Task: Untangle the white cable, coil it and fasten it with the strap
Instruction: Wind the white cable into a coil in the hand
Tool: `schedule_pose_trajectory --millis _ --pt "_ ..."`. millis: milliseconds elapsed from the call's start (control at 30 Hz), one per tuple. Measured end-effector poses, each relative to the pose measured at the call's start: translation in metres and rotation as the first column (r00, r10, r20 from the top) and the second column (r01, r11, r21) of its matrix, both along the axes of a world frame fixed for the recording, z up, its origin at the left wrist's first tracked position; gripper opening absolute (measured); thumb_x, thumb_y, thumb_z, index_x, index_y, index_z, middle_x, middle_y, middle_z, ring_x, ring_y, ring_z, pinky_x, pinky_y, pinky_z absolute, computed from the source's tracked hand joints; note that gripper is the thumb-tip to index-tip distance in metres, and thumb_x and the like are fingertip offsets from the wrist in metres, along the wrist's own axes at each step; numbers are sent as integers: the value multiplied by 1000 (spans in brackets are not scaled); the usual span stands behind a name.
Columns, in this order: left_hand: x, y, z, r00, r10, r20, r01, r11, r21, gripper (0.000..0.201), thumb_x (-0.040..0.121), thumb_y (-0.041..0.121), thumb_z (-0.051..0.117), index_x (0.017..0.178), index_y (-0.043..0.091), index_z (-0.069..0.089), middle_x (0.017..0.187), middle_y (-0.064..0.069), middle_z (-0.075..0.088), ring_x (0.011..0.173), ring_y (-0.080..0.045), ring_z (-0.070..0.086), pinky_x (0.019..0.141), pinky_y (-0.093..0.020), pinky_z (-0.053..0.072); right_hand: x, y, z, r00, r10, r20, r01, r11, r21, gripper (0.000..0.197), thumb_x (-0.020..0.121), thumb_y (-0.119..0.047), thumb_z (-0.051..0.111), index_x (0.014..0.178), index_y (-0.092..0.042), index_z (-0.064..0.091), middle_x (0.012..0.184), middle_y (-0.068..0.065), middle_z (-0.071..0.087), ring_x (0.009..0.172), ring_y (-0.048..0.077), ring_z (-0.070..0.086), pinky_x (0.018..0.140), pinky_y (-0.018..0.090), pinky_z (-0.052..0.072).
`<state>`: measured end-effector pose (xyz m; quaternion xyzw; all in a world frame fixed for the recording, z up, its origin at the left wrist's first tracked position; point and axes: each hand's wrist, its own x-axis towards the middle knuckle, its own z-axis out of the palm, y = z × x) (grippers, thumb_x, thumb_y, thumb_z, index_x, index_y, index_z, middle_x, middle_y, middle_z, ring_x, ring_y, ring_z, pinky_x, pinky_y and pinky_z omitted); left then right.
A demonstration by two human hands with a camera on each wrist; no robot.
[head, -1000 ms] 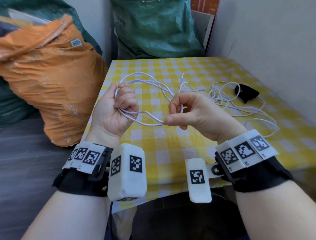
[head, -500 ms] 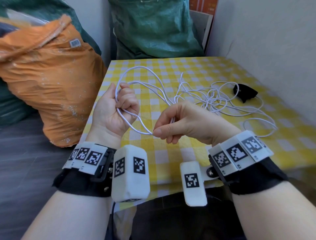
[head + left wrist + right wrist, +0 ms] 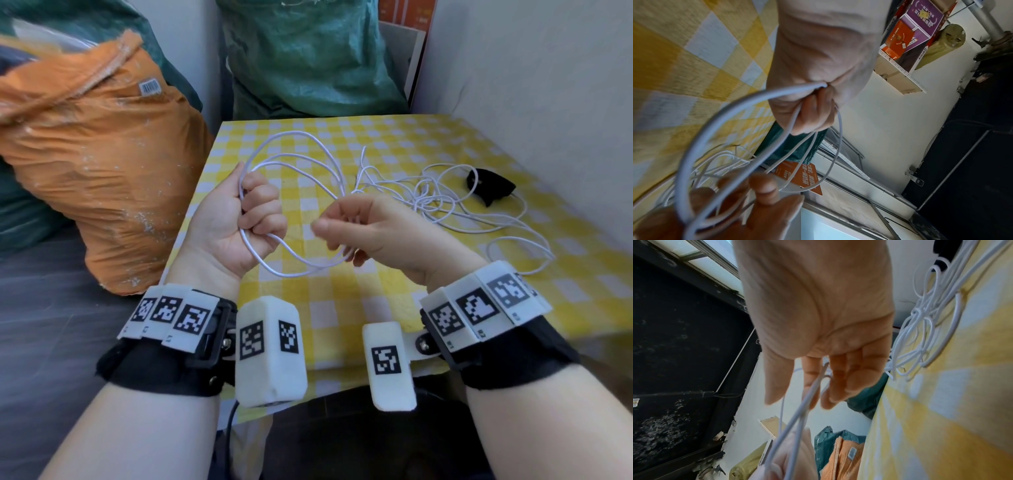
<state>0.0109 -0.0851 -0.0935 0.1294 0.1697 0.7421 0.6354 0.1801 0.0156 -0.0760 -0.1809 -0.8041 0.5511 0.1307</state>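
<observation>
My left hand (image 3: 253, 219) is raised over the table's near left part, fist closed round several loops of the white cable (image 3: 301, 270). The loops arch above the fist and sag below it across to my right hand (image 3: 346, 229). That hand is blurred. In the right wrist view the right hand (image 3: 828, 378) has loosely bent fingers with the cable (image 3: 809, 395) running between them and the thumb held apart. The rest of the cable lies as a tangle (image 3: 431, 195) on the cloth. A black strap (image 3: 489, 186) sits at the tangle's far right.
A yellow-and-white checked tablecloth (image 3: 376, 308) covers the table. A white wall (image 3: 531, 85) runs close along its right side. An orange sack (image 3: 102, 171) leans at the left edge and a green sack (image 3: 308, 58) stands behind the far edge.
My right hand has drawn closer to the left one and its thumb-and-finger pinch has loosened. The loops above the left fist stand taller, and more cable has come off the tangle.
</observation>
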Motion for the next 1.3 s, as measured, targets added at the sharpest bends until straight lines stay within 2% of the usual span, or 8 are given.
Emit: schedule_pose_trajectory --millis 200,367,567,867,1000,1100,1167,1300 --pt "8 0 4 981 -82 -177 64 992 -108 55 98 49 26 54 19 42 48 9 16 34 -6 13 34 -18 19 2 17 4 903 -382 -195 391 920 11 25 87 -32 65 71 -19 51 65 -6 51 54 8 54 49 20 43" --pt "17 2 7 946 -142 -290 94 980 -174 51 94 51 30 54 21 41 49 8 14 34 -6 10 32 -16 17 3 14 3 959 -228 -171 227 974 -27 18 96 -38 48 103 -27 61 94 -9 62 66 11 61 55 22 47" --pt "9 1 0 922 -332 -199 326 943 -61 56 95 55 30 61 14 51 50 7 26 38 -7 22 38 -21 27 3 21 2 905 -342 -253 350 937 -14 40 99 -33 44 65 -18 55 57 -3 49 48 7 40 46 17 32" --pt "8 -1 -2 872 -481 -92 484 875 4 53 99 47 29 73 6 51 58 0 33 45 -14 32 49 -26 28 11 33 1 809 -577 -115 582 813 15 41 98 -32 45 63 -16 58 53 -2 39 31 3 30 35 15 23" --pt "12 -1 4 875 -452 -176 447 892 -67 48 97 44 34 64 13 49 51 4 28 38 -10 26 42 -22 26 12 35 5 793 -608 -35 568 719 399 30 94 -30 47 112 -13 65 91 5 63 87 19 60 76 29 44" --pt "24 0 9 861 -350 -370 286 933 -219 46 91 46 37 53 21 43 46 9 17 33 -6 13 34 -16 19 10 18 16 876 -473 -95 383 563 732 72 84 -18 56 149 -28 26 145 2 38 129 29 35 108 41 28" --pt "29 1 11 862 -321 -391 242 940 -239 46 90 46 37 52 21 41 44 10 16 32 -6 10 33 -16 17 8 5 22 967 -245 -74 210 590 780 80 77 -12 61 148 -30 28 144 0 41 130 26 37 110 43 27" --pt "33 1 12 859 -290 -423 184 944 -272 45 88 48 40 52 21 40 34 10 25 32 -6 7 33 -16 15 7 -5 17 999 -25 46 2 893 450 35 90 -34 57 125 -27 59 104 -3 69 95 10 63 91 33 47"
